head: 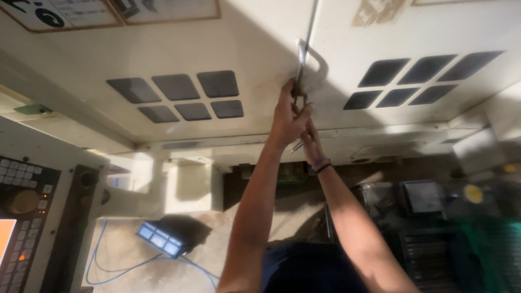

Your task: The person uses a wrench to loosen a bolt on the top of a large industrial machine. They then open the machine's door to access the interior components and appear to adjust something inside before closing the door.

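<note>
Both my arms reach out to a cream machine door (260, 49). My left hand (289, 115) is closed around the lower end of a metal door handle (300, 61), which sits beside the seam between two door panels. My right hand (310, 139) lies just behind and under the left hand, mostly hidden by it. Dark and purple bands (321, 165) circle the right wrist. A thin metal tip (296, 146) pokes out beside the right hand's fingers. Whether those fingers grip it is not visible.
Each door panel has a group of dark rectangular windows (179, 95), (423, 78). A control panel with keys and an orange screen (21, 211) stands at the left. A blue-lit box (161, 239) with a blue cable lies on the dusty floor. Dark blurred machine parts (434, 217) fill the right.
</note>
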